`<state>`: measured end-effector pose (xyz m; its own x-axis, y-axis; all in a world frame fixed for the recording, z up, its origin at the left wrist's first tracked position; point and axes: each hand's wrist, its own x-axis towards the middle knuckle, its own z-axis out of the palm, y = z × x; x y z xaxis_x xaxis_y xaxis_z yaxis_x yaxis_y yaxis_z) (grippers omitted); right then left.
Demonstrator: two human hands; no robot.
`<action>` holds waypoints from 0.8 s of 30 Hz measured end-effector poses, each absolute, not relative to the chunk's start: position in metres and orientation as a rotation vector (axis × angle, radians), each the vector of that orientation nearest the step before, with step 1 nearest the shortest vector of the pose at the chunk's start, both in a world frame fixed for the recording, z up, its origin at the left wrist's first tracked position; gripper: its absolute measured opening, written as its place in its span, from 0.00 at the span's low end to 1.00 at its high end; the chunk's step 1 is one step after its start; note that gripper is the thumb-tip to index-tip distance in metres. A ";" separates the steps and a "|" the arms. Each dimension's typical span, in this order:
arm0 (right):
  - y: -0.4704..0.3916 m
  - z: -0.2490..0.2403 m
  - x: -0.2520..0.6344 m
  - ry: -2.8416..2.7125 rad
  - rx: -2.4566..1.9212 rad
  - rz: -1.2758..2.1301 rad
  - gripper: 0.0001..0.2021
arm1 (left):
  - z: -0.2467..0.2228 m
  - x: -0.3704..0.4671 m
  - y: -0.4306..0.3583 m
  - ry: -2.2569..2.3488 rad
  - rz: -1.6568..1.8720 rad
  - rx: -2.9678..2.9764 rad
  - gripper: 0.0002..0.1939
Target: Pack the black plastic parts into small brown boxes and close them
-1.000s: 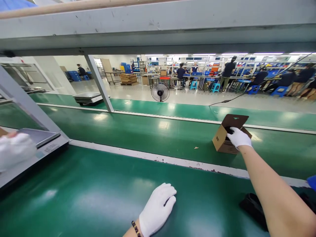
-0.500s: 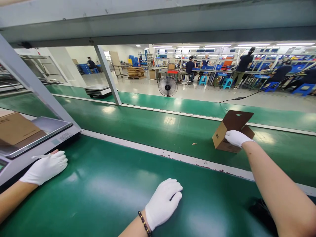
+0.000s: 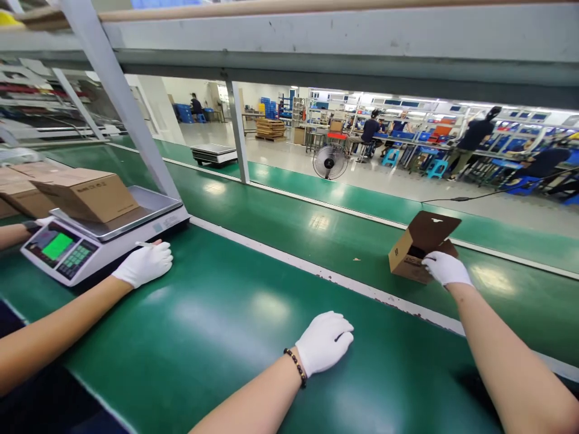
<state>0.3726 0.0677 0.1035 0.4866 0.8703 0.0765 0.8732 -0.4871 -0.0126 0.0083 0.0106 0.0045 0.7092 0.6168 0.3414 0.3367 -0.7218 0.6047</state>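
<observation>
My left hand (image 3: 324,342), in a white glove with a beaded bracelet at the wrist, rests on the green conveyor belt (image 3: 217,337). Its fingers are extended and it holds nothing. To the right, my white-gloved right hand (image 3: 447,269) has its bent fingers at the front edge of a small brown cardboard box (image 3: 409,265). The box stands upright on the farther belt strip. Its top is open, the tall dark lid flap with a cut-out raised at the back. The inside looks dark and its contents are hard to make out.
At left, a weighing scale (image 3: 72,253) with a lit green display carries a closed cardboard box (image 3: 97,196). A co-worker's gloved hand (image 3: 147,264) lies beside it, holding a thin white item. More boxes (image 3: 27,190) stand behind. A metal post (image 3: 131,114) and overhead beam frame the line.
My view has swung left, bringing the scale's display and more boxes into sight. My right hand has shifted from the box's side flap area to its front right edge. My left hand stays on the belt.
</observation>
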 end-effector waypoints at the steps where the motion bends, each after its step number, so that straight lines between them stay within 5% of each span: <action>1: 0.069 0.106 0.364 -1.575 -2.655 -0.053 0.12 | 0.004 0.008 0.011 0.731 0.740 2.394 0.14; 6: 0.049 0.123 0.302 -1.661 -2.572 0.047 0.10 | 0.003 0.006 0.010 0.903 0.798 2.151 0.18; 14: -0.082 0.069 0.170 -1.955 -1.876 -0.174 0.13 | 0.010 -0.006 0.002 0.700 1.016 1.862 0.52; 18: -0.125 0.051 0.142 -2.038 -1.360 -0.302 0.09 | 0.010 -0.011 -0.001 0.626 1.137 1.870 0.46; 24: -0.128 0.043 0.158 -1.112 -1.566 -0.041 0.21 | 0.015 -0.011 0.000 0.427 1.102 1.885 0.33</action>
<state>0.1577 -0.1276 0.0434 0.5495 0.6138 0.5669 0.6539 0.1065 -0.7491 -0.0107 0.0000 0.0146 0.5464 0.6543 0.5229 -0.1316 -0.5495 0.8251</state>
